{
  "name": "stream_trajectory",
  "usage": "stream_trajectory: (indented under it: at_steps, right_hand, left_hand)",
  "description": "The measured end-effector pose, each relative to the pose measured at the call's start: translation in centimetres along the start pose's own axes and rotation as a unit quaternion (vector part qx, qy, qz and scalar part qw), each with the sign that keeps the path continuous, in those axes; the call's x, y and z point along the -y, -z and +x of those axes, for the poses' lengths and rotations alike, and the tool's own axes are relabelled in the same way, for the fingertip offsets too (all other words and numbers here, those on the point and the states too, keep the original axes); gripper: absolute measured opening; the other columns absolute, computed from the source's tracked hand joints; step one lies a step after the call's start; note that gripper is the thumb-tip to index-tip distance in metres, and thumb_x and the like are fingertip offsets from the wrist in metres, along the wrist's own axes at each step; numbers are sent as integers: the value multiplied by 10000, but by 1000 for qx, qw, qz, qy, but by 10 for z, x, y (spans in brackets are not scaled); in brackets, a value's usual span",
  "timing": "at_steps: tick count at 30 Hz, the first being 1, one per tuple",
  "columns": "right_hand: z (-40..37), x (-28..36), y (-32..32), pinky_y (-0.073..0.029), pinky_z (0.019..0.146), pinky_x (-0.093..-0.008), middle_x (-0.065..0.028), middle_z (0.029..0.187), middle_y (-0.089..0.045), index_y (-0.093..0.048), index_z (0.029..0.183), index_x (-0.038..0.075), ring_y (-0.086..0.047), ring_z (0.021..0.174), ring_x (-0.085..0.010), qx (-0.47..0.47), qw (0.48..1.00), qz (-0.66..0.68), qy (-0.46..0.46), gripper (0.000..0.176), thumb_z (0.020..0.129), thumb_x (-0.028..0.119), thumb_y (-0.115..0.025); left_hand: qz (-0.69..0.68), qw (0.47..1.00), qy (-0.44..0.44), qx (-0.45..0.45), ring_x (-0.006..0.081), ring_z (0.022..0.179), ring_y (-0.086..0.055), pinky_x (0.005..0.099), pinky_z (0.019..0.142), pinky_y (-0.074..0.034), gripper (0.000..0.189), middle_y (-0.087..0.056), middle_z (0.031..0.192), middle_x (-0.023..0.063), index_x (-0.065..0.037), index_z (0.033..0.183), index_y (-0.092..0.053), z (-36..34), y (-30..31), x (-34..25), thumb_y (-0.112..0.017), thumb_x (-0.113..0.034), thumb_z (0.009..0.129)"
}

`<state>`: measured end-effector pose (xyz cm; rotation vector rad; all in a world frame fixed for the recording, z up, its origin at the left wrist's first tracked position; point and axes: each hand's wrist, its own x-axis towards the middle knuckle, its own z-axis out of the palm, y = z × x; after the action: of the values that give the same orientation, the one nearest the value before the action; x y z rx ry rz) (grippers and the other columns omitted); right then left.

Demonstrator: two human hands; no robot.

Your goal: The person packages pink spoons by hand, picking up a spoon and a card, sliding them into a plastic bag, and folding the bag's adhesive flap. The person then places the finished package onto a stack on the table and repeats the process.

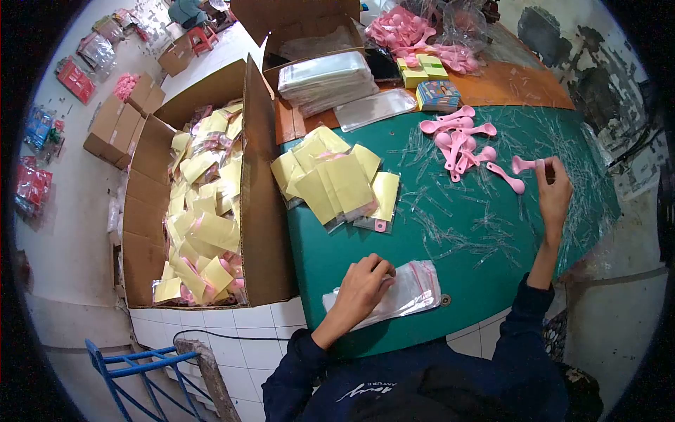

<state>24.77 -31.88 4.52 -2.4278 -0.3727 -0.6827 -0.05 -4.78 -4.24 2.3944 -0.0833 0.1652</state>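
Note:
My right hand [555, 188] is closed on a pink measuring spoon [523, 164], pinching its handle above the right side of the table. Beside it lies a loose pile of pink spoons [458, 144], with one single spoon [508, 178] a little apart. My left hand [363, 287] has its fingers curled over a stack of clear plastic bags [418, 285] near the table's front edge, pinching at the top bag. Beyond it is a heap of filled packets with yellow cards [337, 179]; a bit of pink shows through some of them.
Thin clear plastic strips [450, 228] are strewn over the green table [316, 246]. A tall cardboard box [271, 190] full of yellow-card packets stands at the left. At the back are stacked clear bags [327, 81], small boxes [437, 95] and bagged pink spoons [397, 32].

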Motion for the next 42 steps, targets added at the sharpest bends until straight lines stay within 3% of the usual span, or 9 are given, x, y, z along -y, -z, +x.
stream_trajectory:
  at_steps: [5, 10, 15, 19, 23, 28, 37, 39, 42]
  right_hand:
    - [-48, 48, -7, -433, 595, -252, -40, 701, -586, -548, 824, 5, -534, 647, -84, 90, 980, 170, -48, 210, 901, 200, -554]
    - [-116, 96, -16, -478, 561, -258, -49, 709, -615, -553, 839, 1, -600, 630, -107, 216, 905, 359, -80, 134, 849, 123, -608]
    - [-140, 110, -18, -499, 560, -278, -88, 739, -627, -568, 838, 12, -633, 623, -164, 189, 944, 259, 71, 102, 791, 60, -645]
    - [-140, 109, -18, -509, 580, -271, -95, 764, -625, -571, 878, 7, -637, 631, -167, 200, 950, 202, 126, 132, 781, 47, -652]
    - [-134, 121, -18, -517, 617, -260, -87, 775, -620, -553, 960, -8, -626, 665, -134, 151, 949, 276, 11, 190, 796, 23, -644]
    - [-120, 137, -15, -518, 667, -259, -93, 841, -613, -521, 1030, -25, -615, 778, -119, 113, 901, 416, -42, 237, 819, 4, -624]
    - [-115, 148, -24, -521, 673, -264, -110, 862, -619, -505, 1027, -23, -642, 778, -150, 232, 878, 419, -16, 283, 797, 29, -661]
    - [-110, 151, -28, -526, 668, -270, -114, 853, -624, -504, 1018, -21, -651, 765, -158, 263, 877, 399, 43, 293, 788, 38, -674]
    - [-101, 154, -29, -530, 654, -277, -114, 827, -626, -515, 974, -10, -657, 739, -167, 294, 867, 386, 111, 273, 774, 48, -691]
  left_hand:
    - [-66, 997, 28, -34, 261, 769, -564, 371, 671, -424, 175, -571, 799, 67, -75, 916, -580, 2, 2, -1, -655, -109, 761]
    - [-62, 997, 25, -36, 270, 781, -585, 366, 659, -433, 152, -627, 833, 74, -70, 906, -592, 2, 10, 2, -650, -94, 768]
    - [-124, 988, 91, 18, 252, 906, -614, 336, 775, -464, 124, -654, 942, 100, -45, 893, -554, -3, 20, -2, -629, -84, 802]
    - [-464, 879, 78, -71, 237, 897, -625, 362, 779, -502, 180, -649, 941, 192, -40, 900, -416, -7, 19, 12, -586, -84, 863]
    - [-596, 780, 190, -32, 216, 836, -643, 298, 741, -514, 253, -655, 878, 186, -52, 971, -393, -11, 36, 5, -604, -11, 839]
    - [-563, 802, 194, -43, 175, 824, -640, 281, 729, -510, 362, -661, 863, 152, -33, 1081, -411, -8, 37, 0, -647, -3, 808]
    - [-563, 804, 190, -25, 142, 883, -616, 266, 777, -487, 400, -654, 975, 120, -14, 1191, -463, -3, 43, -7, -631, -34, 829]
    - [-556, 821, 134, 4, 144, 960, -597, 266, 821, -477, 368, -632, 1076, 128, -16, 1228, -444, -1, 43, -6, -568, -58, 884]
    - [-571, 809, 137, -8, 139, 925, -592, 272, 819, -474, 391, -645, 1001, 108, -4, 1252, -447, 9, 48, -16, -564, -91, 890]
